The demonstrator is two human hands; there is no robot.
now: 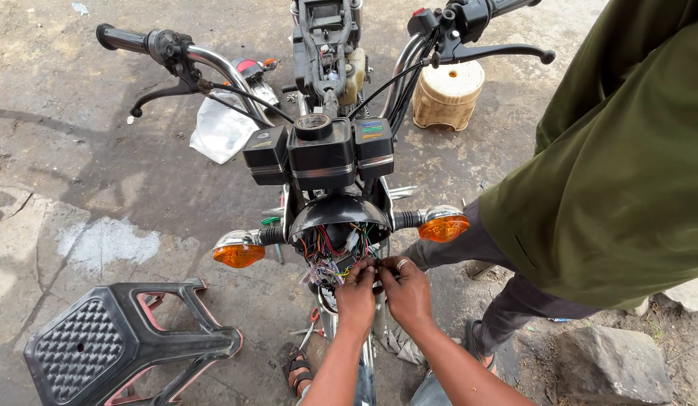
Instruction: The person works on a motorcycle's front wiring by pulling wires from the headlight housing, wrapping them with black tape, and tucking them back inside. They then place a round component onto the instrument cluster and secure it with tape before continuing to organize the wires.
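A motorcycle stands facing me, its open black headlight shell [335, 214] showing a bundle of coloured wires [330, 259]. My left hand [356, 295] and my right hand [406, 289] meet just below the shell, fingertips pinched together on the wires. A ring sits on a finger of my right hand. Orange turn signals stick out on the left [238, 251] and on the right [441, 225]. Above the shell sits the black instrument cluster [320, 154].
A person in an olive jacket [627, 165] stands close at the right. A black plastic stool [108, 342] lies tipped at the lower left. A woven cream stool [448, 94] and a plastic bag [223, 128] are behind the handlebars [168, 49]. A rock [608, 365] lies at the lower right.
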